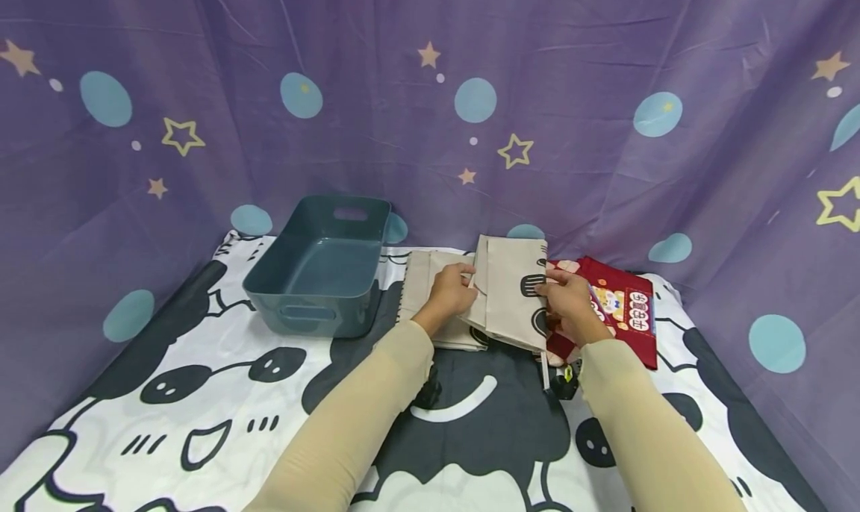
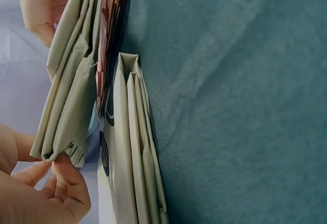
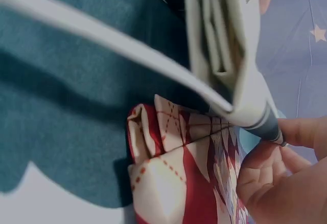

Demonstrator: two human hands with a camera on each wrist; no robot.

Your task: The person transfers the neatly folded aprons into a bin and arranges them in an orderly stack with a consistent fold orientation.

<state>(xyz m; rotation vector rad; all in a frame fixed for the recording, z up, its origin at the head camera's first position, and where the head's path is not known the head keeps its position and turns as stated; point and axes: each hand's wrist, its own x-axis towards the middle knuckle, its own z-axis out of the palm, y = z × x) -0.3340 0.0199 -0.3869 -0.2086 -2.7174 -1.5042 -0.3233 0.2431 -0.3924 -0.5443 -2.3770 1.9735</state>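
Between both hands hangs a folded beige cloth (image 1: pixel 512 288) with black utensil prints, tilted up on its edge. My left hand (image 1: pixel 449 295) pinches its left edge between thumb and fingers; the left wrist view shows the stacked folds (image 2: pixel 69 106) there. On the opposite edge, my right hand (image 1: pixel 567 303) pinches a printed corner. A white strap (image 3: pixel 112 39) trails from the cloth in the right wrist view. Behind the left hand lies a second folded beige cloth (image 1: pixel 419 284). A folded red patterned cloth (image 1: pixel 621 303) with a cartoon label lies behind the right hand.
A blue-grey plastic bin (image 1: pixel 316 273) with handle slots stands left of the cloths. The surface wears a black-and-white cartoon bedsheet (image 1: pixel 235 422). A purple starry curtain (image 1: pixel 390 124) closes off the back and sides.
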